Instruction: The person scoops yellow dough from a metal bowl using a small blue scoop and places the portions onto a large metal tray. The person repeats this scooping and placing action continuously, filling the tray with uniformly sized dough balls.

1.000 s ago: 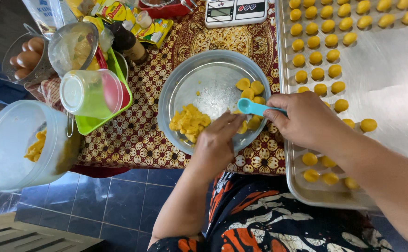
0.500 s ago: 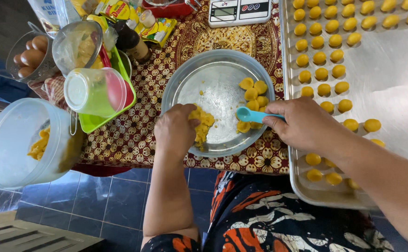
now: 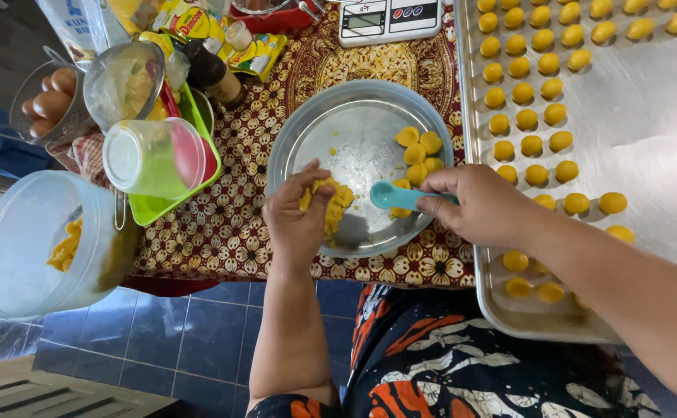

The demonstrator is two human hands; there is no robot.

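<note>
A lump of yellow dough (image 3: 329, 203) is gripped by the left hand (image 3: 298, 217), whose fingers are curled around it from the near-left side; the dough shows between thumb and fingertips, just above the floor of the round metal pan (image 3: 338, 131). The hand and its dough are placed over the pan's near-left rim. A teal measuring spoon (image 3: 395, 196) is pinched by its handle in the right hand (image 3: 484, 205), the fingers closed on it, and the spoon's bowl is pointed toward the dough, close beside it but apart from it. The right hand is held over the pan's right rim.

Inside the pan, a cluster of shaped yellow dough pieces (image 3: 420, 151) is gathered on the right side, beyond the spoon, and small crumbs are scattered near the centre. To the right of the pan, a large metal baking tray (image 3: 648, 116) is laid out, with rows of small yellow dough balls (image 3: 532, 93) arranged along its left and far parts. Behind the pan a digital kitchen scale (image 3: 389, 17) is set. Left of the pan a green tray (image 3: 160, 203) carries an overturned clear plastic tub (image 3: 153, 155), and farther left a lidded translucent container (image 3: 41, 244) with more yellow dough is seen. A metal sieve with eggs (image 3: 48, 93) is placed behind and to the left. The pan is rested on a patterned red-brown cloth (image 3: 230, 224).
</note>
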